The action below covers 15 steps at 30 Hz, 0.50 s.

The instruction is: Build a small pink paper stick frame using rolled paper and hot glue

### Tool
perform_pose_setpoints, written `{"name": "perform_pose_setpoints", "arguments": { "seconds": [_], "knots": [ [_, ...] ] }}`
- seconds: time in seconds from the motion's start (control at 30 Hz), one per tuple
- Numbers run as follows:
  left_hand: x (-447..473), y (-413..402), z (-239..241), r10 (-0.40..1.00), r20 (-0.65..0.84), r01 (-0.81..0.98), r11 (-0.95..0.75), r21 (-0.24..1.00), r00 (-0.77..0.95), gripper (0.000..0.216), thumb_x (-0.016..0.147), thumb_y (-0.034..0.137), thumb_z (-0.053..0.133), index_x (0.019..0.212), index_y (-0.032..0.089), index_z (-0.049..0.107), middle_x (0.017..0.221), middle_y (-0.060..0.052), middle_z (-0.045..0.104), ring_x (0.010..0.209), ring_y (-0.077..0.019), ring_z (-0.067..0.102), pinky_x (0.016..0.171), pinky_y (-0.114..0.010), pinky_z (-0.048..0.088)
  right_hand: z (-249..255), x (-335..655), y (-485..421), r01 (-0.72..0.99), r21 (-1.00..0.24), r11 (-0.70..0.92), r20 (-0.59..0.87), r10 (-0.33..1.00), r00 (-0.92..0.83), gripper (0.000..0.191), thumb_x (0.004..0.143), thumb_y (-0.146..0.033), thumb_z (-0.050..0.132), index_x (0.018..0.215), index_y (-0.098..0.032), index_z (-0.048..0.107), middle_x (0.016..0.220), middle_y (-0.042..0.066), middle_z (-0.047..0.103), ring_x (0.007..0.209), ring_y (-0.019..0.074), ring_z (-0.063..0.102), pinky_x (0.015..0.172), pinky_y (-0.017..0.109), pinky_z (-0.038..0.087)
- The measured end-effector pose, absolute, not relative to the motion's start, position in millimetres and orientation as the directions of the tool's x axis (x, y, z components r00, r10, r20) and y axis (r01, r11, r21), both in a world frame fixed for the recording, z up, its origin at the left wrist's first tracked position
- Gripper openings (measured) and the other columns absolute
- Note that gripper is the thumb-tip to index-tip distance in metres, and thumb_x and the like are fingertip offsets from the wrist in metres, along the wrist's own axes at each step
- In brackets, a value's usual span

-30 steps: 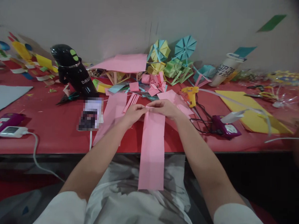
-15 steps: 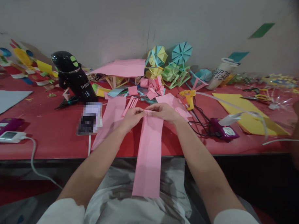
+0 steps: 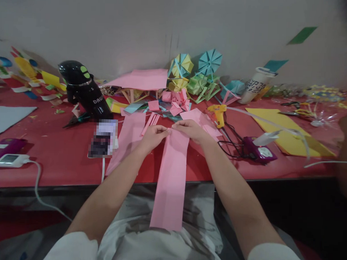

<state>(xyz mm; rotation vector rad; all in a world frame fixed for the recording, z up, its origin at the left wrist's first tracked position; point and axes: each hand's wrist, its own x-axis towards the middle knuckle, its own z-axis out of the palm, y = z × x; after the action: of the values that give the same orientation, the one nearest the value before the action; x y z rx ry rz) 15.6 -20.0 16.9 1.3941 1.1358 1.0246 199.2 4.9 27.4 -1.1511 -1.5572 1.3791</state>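
A long strip of pink paper runs from my fingers over the table's front edge down to my lap. At its far end my left hand pinches the left corner between thumb and fingers. My right hand is closed on the same end, just to the right, its fingertips close to the left ones. Beside my left forearm lies another pink paper sheet. Several thin pink paper rolls rest just beyond my left hand. Behind my right hand is more pink paper.
At the back stand paper umbrellas and a white cup. A yellow glue gun lies on the right, its cable running to a purple power socket near yellow sheets. A black bottle and a blurred-out phone are on the left.
The strip's near end has swung slightly left. My right hand's fingertips have drawn back a little from the left ones, and both hands still grip the far end.
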Motion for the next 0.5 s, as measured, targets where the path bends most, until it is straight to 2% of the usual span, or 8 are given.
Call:
{"name": "perform_pose_setpoints", "arguments": {
  "seconds": [0.17, 0.33, 0.5],
  "knots": [
    [15.4, -18.3, 14.5, 0.982, -0.011, 0.11, -0.01, 0.994, 0.189, 0.026, 0.069, 0.038, 0.075, 0.079, 0.015, 0.073, 0.077, -0.003, 0.07, 0.074, -0.0153, 0.062, 0.076, -0.03, 0.048, 27.7, 200.0, 4.2, 0.151, -0.988, 0.032, -0.015, 0.954, -0.3, 0.034, 0.063, -0.052, 0.077, 0.072, -0.02, 0.072, 0.077, 0.002, 0.07, 0.076, 0.0161, 0.06, 0.071, 0.029, 0.046],
    [16.4, -20.3, 16.0, 0.979, -0.03, 0.083, 0.013, 0.996, 0.202, 0.021, 0.069, 0.034, 0.076, 0.077, 0.015, 0.073, 0.073, -0.003, 0.07, 0.069, -0.0141, 0.061, 0.072, -0.029, 0.049, 29.3, 196.0, 1.3, 0.205, -0.976, 0.067, -0.007, 0.94, -0.341, 0.035, 0.062, -0.051, 0.08, 0.07, -0.019, 0.069, 0.072, 0.001, 0.066, 0.069, 0.0139, 0.056, 0.068, 0.029, 0.043],
    [16.9, -24.7, 21.5, 0.962, -0.119, 0.014, 0.119, 0.993, 0.247, 0.022, 0.071, 0.034, 0.077, 0.076, 0.014, 0.072, 0.072, -0.001, 0.068, 0.07, -0.0139, 0.062, 0.072, -0.03, 0.052, 31.2, 195.3, 1.4, 0.212, -0.97, 0.119, 0.035, 0.931, -0.363, 0.037, 0.064, -0.051, 0.078, 0.07, -0.017, 0.067, 0.067, -0.001, 0.061, 0.064, 0.011, 0.049, 0.064, 0.028, 0.038]
  ]
}}
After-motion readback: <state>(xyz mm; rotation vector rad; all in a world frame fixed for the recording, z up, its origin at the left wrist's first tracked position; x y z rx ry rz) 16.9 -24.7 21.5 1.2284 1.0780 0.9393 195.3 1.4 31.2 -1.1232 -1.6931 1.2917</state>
